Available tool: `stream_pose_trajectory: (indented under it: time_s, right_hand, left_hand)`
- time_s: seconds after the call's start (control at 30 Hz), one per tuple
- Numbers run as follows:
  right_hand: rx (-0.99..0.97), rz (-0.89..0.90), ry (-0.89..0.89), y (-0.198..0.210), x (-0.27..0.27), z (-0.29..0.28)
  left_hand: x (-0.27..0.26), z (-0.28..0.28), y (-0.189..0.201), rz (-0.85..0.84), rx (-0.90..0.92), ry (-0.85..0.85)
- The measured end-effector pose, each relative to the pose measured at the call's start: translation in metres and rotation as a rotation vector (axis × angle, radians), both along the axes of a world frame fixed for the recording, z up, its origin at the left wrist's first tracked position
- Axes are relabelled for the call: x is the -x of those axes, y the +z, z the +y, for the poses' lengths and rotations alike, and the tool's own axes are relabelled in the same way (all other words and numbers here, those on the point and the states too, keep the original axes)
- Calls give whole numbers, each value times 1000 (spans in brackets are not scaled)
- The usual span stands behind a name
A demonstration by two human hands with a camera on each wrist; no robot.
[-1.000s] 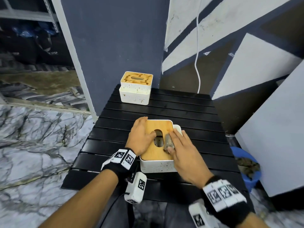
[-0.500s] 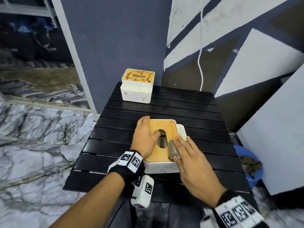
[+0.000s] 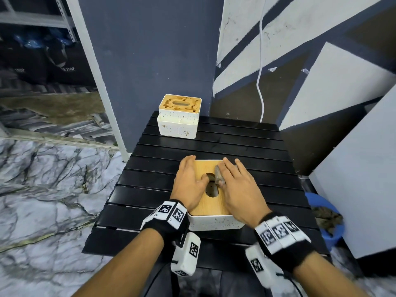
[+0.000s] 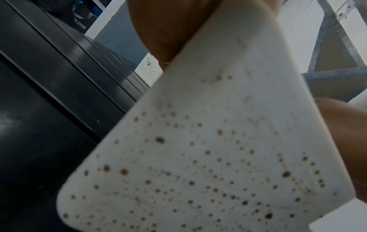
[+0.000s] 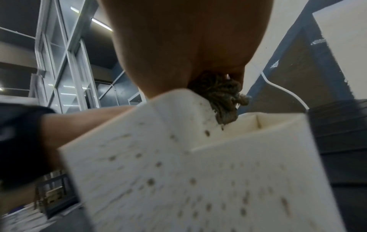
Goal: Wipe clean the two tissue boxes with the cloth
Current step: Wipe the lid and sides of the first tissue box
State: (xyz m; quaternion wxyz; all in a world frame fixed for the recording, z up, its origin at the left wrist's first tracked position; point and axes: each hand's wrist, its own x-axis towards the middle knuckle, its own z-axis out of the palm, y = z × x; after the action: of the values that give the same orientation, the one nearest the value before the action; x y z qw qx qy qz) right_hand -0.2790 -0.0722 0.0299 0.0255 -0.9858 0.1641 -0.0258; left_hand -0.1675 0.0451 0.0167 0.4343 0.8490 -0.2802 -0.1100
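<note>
Left hand: lies flat with fingers spread on the near tissue box, I judge to keep it from sliding.
Right hand: straight fingers press the cloth on the wooden lid, right of the slot.
Near box contents: no tissue seen through the slot.
Far tissue box: far left on the worktop, lid stained, not yet wiped.
Blue bucket: on the floor at right, holds dirty rags.

The near box is sitting at the table's front middle. The left hand is lying on its lid's left side, the right hand on the right, over the cloth. The far box is standing at the back left corner, well apart.
</note>
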Motion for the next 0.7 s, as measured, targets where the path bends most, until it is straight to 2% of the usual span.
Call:
stream_pose_trajectory:
  time_s: [0.1, 0.2, 0.3, 0.5, 0.57, 0.7]
  right_hand:
    - [31, 42, 84, -11, 31, 13]
    - [-7, 52, 84, -8, 49, 22]
    - [-52, 7, 66, -3, 33, 16]
    - [-163, -65, -30, -1, -33, -17]
    - [-162, -78, -13, -7, -32, -18]
    - [-167, -109, 50, -12, 7, 1]
  left_hand:
    - [2, 0, 0, 7, 11, 2]
    - [1, 2, 1, 4, 15, 0]
    - [0, 6, 0, 14, 24, -13]
    - [-5, 7, -1, 24, 42, -7]
    - [-5, 5, -2, 22, 57, 13]
    - [-4, 3, -3, 36, 83, 46]
